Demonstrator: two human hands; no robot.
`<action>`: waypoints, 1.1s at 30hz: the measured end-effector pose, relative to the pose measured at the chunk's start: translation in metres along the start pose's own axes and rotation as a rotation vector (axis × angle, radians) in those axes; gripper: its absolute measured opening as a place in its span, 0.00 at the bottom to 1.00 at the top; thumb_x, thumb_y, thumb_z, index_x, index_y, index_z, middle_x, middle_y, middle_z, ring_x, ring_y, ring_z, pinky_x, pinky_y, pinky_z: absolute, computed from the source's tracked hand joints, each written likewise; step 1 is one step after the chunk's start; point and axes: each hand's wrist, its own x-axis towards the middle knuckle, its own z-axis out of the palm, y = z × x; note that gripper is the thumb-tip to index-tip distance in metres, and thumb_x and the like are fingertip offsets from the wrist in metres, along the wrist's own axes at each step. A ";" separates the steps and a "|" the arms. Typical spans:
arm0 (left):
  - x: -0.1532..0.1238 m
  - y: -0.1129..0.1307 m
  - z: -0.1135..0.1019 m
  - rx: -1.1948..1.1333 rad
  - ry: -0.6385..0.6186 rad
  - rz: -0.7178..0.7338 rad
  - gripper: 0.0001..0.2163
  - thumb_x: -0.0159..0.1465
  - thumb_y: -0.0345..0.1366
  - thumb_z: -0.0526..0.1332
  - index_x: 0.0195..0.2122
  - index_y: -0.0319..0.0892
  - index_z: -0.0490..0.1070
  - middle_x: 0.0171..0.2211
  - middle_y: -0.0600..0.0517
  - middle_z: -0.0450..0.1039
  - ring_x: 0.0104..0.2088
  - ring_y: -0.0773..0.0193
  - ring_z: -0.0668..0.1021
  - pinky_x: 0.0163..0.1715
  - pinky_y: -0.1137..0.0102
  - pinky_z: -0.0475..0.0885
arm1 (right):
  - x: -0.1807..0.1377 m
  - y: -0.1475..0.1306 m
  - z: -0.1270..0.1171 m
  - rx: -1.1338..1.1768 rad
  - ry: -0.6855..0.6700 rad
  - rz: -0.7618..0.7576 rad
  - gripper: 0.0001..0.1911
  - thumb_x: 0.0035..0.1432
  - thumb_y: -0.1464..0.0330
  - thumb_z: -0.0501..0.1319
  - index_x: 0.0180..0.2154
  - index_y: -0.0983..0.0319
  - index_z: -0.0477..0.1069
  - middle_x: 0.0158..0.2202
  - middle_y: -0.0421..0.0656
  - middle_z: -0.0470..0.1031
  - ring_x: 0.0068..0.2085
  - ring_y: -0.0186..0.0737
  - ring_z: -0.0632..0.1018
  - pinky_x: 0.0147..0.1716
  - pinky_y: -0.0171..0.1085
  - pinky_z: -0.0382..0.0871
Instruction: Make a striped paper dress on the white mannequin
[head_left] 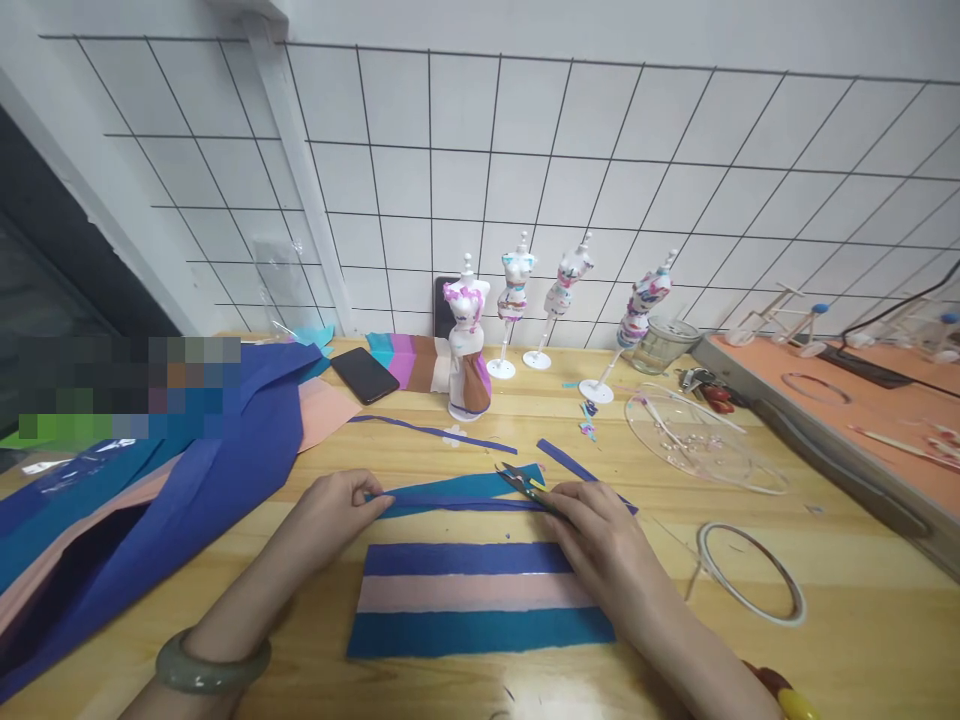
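Observation:
My left hand [335,512] pinches the left end of a long teal and purple felt strip [457,494] lying across the wooden table [480,680]. At the strip's other end my right hand [600,540] holds small thread snips [517,478], their blades over the strip. Just below both hands lies a rectangular felt piece [476,598] striped purple, pink and teal. A green bangle [210,668] is on my left wrist.
Large purple, teal and pink felt sheets [150,500] cover the left side. A black phone [364,375], loose purple strips [435,432], several small dress-form mannequins [469,340], a glass jar [660,345], a clear plastic lid [697,435] and a white ring [750,585] surround the hands. An orange tray [847,420] sits right.

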 end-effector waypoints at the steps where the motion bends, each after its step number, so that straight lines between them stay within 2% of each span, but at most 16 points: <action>1: 0.000 0.000 0.000 -0.003 0.011 0.002 0.14 0.54 0.48 0.58 0.26 0.42 0.74 0.16 0.58 0.63 0.20 0.64 0.67 0.20 0.72 0.55 | 0.000 -0.007 -0.001 0.029 -0.016 -0.036 0.12 0.64 0.72 0.52 0.46 0.61 0.70 0.42 0.50 0.73 0.43 0.47 0.72 0.42 0.46 0.68; 4: 0.000 0.002 -0.002 -0.019 0.032 0.007 0.16 0.55 0.49 0.57 0.27 0.42 0.74 0.18 0.55 0.68 0.22 0.63 0.69 0.22 0.72 0.57 | -0.001 -0.026 -0.002 0.094 -0.109 -0.100 0.11 0.64 0.71 0.53 0.46 0.60 0.71 0.41 0.47 0.75 0.41 0.45 0.73 0.41 0.45 0.69; 7: -0.001 0.003 -0.004 -0.036 0.042 0.011 0.17 0.57 0.49 0.55 0.30 0.41 0.75 0.19 0.54 0.70 0.23 0.62 0.70 0.23 0.71 0.59 | -0.004 -0.035 0.004 0.093 -0.158 -0.103 0.11 0.64 0.70 0.53 0.46 0.62 0.71 0.40 0.48 0.75 0.41 0.46 0.73 0.41 0.46 0.69; 12: -0.002 0.003 -0.004 -0.026 0.063 0.029 0.16 0.59 0.49 0.54 0.32 0.42 0.73 0.18 0.57 0.65 0.23 0.62 0.69 0.22 0.72 0.57 | -0.006 -0.029 0.015 -0.003 -0.201 -0.049 0.11 0.62 0.70 0.56 0.46 0.63 0.71 0.39 0.50 0.74 0.41 0.50 0.73 0.41 0.48 0.69; 17: -0.009 0.013 0.001 -0.005 -0.037 0.160 0.14 0.58 0.47 0.57 0.27 0.43 0.74 0.19 0.56 0.66 0.23 0.64 0.69 0.23 0.71 0.59 | -0.003 -0.030 0.011 0.012 -0.282 -0.041 0.09 0.62 0.71 0.55 0.43 0.62 0.72 0.35 0.48 0.73 0.39 0.49 0.74 0.38 0.47 0.70; 19: -0.013 0.019 0.003 0.003 -0.075 0.226 0.12 0.56 0.46 0.61 0.28 0.44 0.76 0.24 0.53 0.69 0.28 0.61 0.71 0.27 0.70 0.63 | -0.002 -0.033 0.008 0.043 -0.285 -0.028 0.08 0.63 0.71 0.55 0.40 0.61 0.72 0.34 0.46 0.73 0.38 0.47 0.73 0.37 0.46 0.70; 21: -0.016 0.024 0.006 0.013 -0.092 0.309 0.10 0.53 0.44 0.64 0.33 0.46 0.77 0.32 0.50 0.72 0.37 0.57 0.72 0.36 0.68 0.65 | -0.001 -0.036 0.007 0.082 -0.280 -0.030 0.08 0.63 0.72 0.54 0.38 0.61 0.71 0.34 0.45 0.72 0.38 0.46 0.73 0.37 0.44 0.69; 24: -0.018 0.027 0.009 0.047 -0.127 0.449 0.15 0.52 0.43 0.67 0.40 0.46 0.77 0.39 0.48 0.73 0.44 0.53 0.70 0.44 0.63 0.64 | -0.001 -0.038 0.004 0.150 -0.276 -0.042 0.09 0.65 0.72 0.51 0.38 0.59 0.70 0.37 0.44 0.73 0.40 0.44 0.73 0.41 0.43 0.68; 26: -0.018 0.028 0.011 0.055 -0.189 0.486 0.16 0.52 0.44 0.67 0.40 0.44 0.76 0.36 0.47 0.74 0.42 0.53 0.70 0.42 0.62 0.65 | -0.001 -0.039 0.002 0.172 -0.280 -0.034 0.09 0.66 0.71 0.50 0.40 0.59 0.69 0.39 0.45 0.74 0.41 0.44 0.74 0.42 0.44 0.68; 29: -0.020 0.029 0.012 0.024 -0.275 0.468 0.08 0.55 0.40 0.65 0.33 0.43 0.77 0.29 0.50 0.75 0.36 0.58 0.72 0.37 0.66 0.65 | -0.001 -0.039 0.001 0.183 -0.304 -0.007 0.09 0.66 0.70 0.49 0.40 0.59 0.68 0.39 0.45 0.75 0.41 0.44 0.75 0.42 0.44 0.69; 31: -0.021 0.029 0.012 -0.005 -0.300 0.465 0.05 0.57 0.37 0.64 0.28 0.43 0.77 0.27 0.52 0.75 0.33 0.61 0.73 0.35 0.68 0.65 | -0.003 -0.037 0.000 0.186 -0.309 0.017 0.09 0.65 0.69 0.51 0.43 0.57 0.68 0.41 0.44 0.75 0.43 0.44 0.75 0.43 0.45 0.69; 33: -0.021 0.028 0.012 -0.038 -0.301 0.453 0.06 0.57 0.36 0.63 0.26 0.43 0.76 0.27 0.52 0.74 0.32 0.63 0.74 0.35 0.70 0.65 | -0.004 -0.035 -0.001 0.172 -0.312 0.044 0.11 0.64 0.68 0.53 0.48 0.56 0.66 0.44 0.44 0.75 0.45 0.45 0.74 0.45 0.46 0.68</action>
